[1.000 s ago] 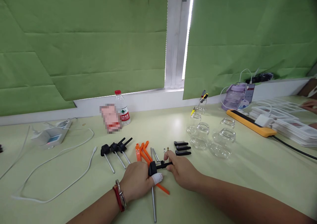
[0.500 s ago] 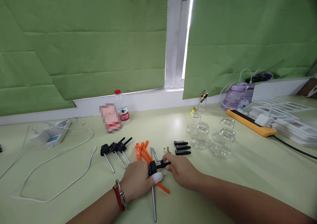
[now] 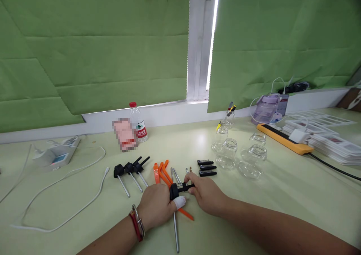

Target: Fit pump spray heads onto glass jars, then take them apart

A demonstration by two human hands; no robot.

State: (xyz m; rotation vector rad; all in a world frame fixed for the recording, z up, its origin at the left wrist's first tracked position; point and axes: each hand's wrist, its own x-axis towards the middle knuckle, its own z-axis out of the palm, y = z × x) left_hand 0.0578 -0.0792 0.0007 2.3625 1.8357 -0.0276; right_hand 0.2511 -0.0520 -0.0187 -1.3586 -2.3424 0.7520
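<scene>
My left hand (image 3: 158, 204), its thumb wrapped in white, is closed around a black fitting with a metal rod (image 3: 176, 232). The rod points down toward the table's front. An orange strip (image 3: 186, 214) sticks out below this thumb; whether it is joined to the fitting is hidden. At the fitting's side arm (image 3: 184, 187), my right hand (image 3: 207, 195) pinches with thumb and fingertips. Just beyond both hands lie several orange levers (image 3: 166, 172), metal pins (image 3: 176, 175) and small brass-coloured bits (image 3: 190, 169). Three black pieces with springs (image 3: 207, 167) lie beyond my right hand.
To the left lie three similar black fittings with rods (image 3: 129, 168) and a white cable (image 3: 101, 189). Several glass jars (image 3: 225, 159) stand at the right, before a yellow power strip (image 3: 284, 140). A water bottle (image 3: 141, 125) stands near the wall.
Both hands keep their grip on the black fitting in nearly the same place. The whole view has shifted very slightly.
</scene>
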